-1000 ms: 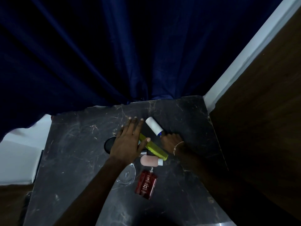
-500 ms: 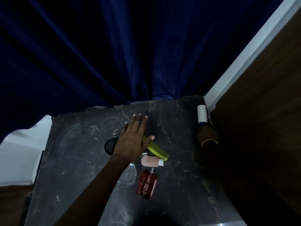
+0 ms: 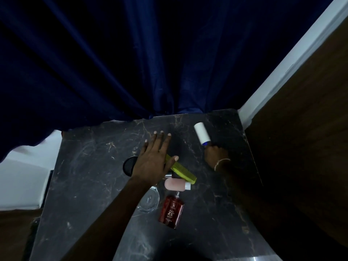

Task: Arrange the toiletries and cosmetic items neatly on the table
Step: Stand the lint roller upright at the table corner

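Table [image 3: 90, 185]: dark marble-look top with pale veins, running from the curtain's foot toward the viewer; all the toiletries lie near its middle and right.
Curtain [image 3: 131, 63]: deep blue cloth in heavy folds, hanging behind the table's far edge.
Black round compact [image 3: 128, 165]: flat on the table at the left of the cluster, partly hidden under the left wrist.
Left hand [image 3: 154, 159]: palm down over the cluster, fingers spread and stretched toward the far edge, thumb out to the right and touching the comb; it lies open and flat, gripping nothing.
Glass dish [image 3: 148, 201]: clear and round, just under the left forearm, near the perfume bottle's left side.
Green comb [image 3: 180, 169]: yellow-green, lying on a slant from under the left hand down to the right, its lower end just beside the pink bottle's cap.
Pink bottle [image 3: 175, 184]: small, on its side, white cap pointing right, between the comb and the perfume bottle.
Perfume bottle [image 3: 171, 211]: red glass, lettered "RED ZX", lying flat with its sprayer toward the pink bottle.
Lint roller [image 3: 200, 133]: white roll with a blue collar, slanted, its head toward the far right corner of the table.
Right hand [image 3: 216, 155]: closed around the lint roller's handle, at the right side of the table, a thin bracelet at the wrist.
Wooden panel [image 3: 301, 147]: dark brown, along the table's right edge.
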The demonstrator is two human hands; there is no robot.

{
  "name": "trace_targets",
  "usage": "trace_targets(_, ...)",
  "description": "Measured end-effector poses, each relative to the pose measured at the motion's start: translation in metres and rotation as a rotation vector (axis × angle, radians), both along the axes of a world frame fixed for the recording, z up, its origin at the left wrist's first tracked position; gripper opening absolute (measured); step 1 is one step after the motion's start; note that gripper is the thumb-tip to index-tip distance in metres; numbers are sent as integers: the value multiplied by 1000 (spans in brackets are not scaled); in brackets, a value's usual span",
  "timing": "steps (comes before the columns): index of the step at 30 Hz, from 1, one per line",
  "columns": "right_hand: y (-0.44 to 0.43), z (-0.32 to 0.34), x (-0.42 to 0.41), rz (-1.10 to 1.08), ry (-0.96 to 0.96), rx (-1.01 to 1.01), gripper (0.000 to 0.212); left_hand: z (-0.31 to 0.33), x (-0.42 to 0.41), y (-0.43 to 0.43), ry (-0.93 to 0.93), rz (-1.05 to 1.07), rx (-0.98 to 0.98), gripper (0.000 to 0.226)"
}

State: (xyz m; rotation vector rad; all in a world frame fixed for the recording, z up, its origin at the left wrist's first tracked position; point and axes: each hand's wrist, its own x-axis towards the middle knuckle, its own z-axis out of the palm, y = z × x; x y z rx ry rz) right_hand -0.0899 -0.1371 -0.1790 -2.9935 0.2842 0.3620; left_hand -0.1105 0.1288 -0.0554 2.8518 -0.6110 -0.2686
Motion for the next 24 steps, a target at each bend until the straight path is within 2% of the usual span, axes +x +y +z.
trace_targets(6, 57, -15, -13, 356, -15, -71, 33, -5, 2, 3, -46, -11, -17, 79)
trace_targets(9, 64, -14, -16, 382, -29, -36, 32, -4, 3, 1, -55, -19, -18, 78)
trace_targets(13, 48, -10, -8, 109, -19, 43, 28, -1, 4, -3, -43, -27, -7, 79)
trace_targets(20, -36, -11, -2, -343, -14, 160, 33, 1, 12, -4, -59, -43, -5, 78)
trace_targets(24, -87, -17, -18, -455, -126, 145, 29, 1, 12, -4, -72, -43, 6, 78)
